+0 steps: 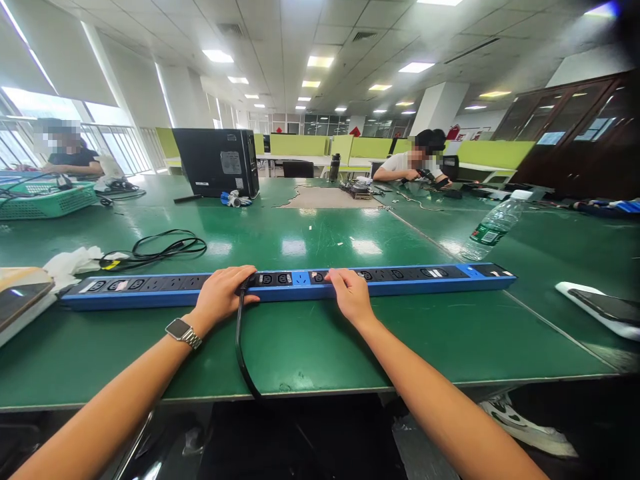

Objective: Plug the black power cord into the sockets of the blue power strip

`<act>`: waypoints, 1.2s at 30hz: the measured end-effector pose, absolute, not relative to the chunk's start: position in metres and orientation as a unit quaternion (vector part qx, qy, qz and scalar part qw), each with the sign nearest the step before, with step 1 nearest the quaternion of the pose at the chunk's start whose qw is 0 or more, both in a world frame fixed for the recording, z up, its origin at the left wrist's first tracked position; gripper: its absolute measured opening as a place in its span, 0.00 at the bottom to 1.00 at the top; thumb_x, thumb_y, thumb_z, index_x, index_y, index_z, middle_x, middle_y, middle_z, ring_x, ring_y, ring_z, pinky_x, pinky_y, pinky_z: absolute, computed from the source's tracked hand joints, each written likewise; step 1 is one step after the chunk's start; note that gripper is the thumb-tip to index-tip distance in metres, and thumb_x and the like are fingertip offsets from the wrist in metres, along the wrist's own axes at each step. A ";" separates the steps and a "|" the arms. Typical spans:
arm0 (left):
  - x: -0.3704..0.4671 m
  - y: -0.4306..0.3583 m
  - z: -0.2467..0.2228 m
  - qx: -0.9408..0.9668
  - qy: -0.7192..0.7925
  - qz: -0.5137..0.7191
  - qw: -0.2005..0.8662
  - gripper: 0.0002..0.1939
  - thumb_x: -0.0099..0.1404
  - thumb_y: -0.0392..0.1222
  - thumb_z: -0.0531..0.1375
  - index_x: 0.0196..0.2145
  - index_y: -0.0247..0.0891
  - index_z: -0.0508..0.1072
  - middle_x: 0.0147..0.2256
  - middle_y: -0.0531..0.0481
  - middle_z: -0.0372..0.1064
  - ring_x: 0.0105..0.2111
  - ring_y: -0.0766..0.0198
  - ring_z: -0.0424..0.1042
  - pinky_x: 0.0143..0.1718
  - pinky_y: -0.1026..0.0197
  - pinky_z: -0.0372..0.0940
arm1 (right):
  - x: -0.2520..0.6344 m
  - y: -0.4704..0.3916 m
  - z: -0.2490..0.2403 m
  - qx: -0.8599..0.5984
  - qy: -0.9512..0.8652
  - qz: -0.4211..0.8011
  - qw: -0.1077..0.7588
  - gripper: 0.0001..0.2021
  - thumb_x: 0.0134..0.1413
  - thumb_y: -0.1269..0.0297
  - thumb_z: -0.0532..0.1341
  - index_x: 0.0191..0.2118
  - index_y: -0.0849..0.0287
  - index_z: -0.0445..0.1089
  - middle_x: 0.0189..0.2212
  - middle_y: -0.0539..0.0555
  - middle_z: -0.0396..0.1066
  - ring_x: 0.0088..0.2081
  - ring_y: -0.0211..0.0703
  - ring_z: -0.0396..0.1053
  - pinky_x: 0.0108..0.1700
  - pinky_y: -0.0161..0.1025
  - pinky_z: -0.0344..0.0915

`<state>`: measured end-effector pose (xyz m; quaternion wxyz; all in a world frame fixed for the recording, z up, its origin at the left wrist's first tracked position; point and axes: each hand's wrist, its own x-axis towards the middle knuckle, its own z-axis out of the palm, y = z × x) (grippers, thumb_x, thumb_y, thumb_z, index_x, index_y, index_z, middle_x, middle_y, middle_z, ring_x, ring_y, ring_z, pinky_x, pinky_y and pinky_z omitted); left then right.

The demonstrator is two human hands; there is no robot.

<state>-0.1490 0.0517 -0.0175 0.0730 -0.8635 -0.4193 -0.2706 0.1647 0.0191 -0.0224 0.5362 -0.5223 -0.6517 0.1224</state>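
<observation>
A long blue power strip point(170, 283) with black sockets lies across the green table point(300, 347). My left hand point(223, 293), with a watch on the wrist, is wrapped over the strip left of its middle. Beside its fingers a black plug point(247, 283) sits at the strip, and its cable point(240, 340) runs down over the table's front edge. My right hand point(350, 293) rests against the strip right of the middle, fingers curled together; whatever they may hold is hidden.
Coiled black cable point(170, 247) lies behind the strip. Farther back stand a black computer case point(215, 162), a green basket point(50, 201) and a water bottle point(495, 227). A phone point(607, 307) lies at right. Two people sit across the table.
</observation>
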 end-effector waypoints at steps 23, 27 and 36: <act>-0.146 0.046 -0.014 -0.823 -0.365 -0.434 0.022 0.10 0.67 0.44 0.58 0.42 0.39 0.76 0.41 0.43 0.76 0.43 0.58 0.72 0.48 0.53 0.68 | 0.165 0.019 -0.023 -0.527 -0.652 0.119 0.533 0.20 0.61 0.50 0.52 0.25 0.53 0.73 0.30 0.53 0.77 0.36 0.46 0.72 0.42 0.43 0.62; -0.146 0.047 -0.015 -0.815 -0.389 -0.430 -0.004 0.12 0.66 0.45 0.57 0.42 0.40 0.76 0.41 0.44 0.76 0.43 0.58 0.73 0.48 0.53 0.69 | 0.165 0.019 -0.023 -0.529 -0.653 0.118 0.530 0.21 0.61 0.49 0.52 0.25 0.53 0.73 0.30 0.53 0.77 0.37 0.46 0.72 0.42 0.43 0.62; -0.147 0.047 -0.016 -0.817 -0.383 -0.431 0.013 0.13 0.66 0.48 0.58 0.42 0.40 0.77 0.41 0.43 0.76 0.42 0.58 0.73 0.48 0.53 0.69 | 0.166 0.019 -0.023 -0.524 -0.656 0.120 0.530 0.19 0.61 0.51 0.53 0.26 0.53 0.73 0.30 0.53 0.77 0.37 0.46 0.72 0.43 0.43 0.63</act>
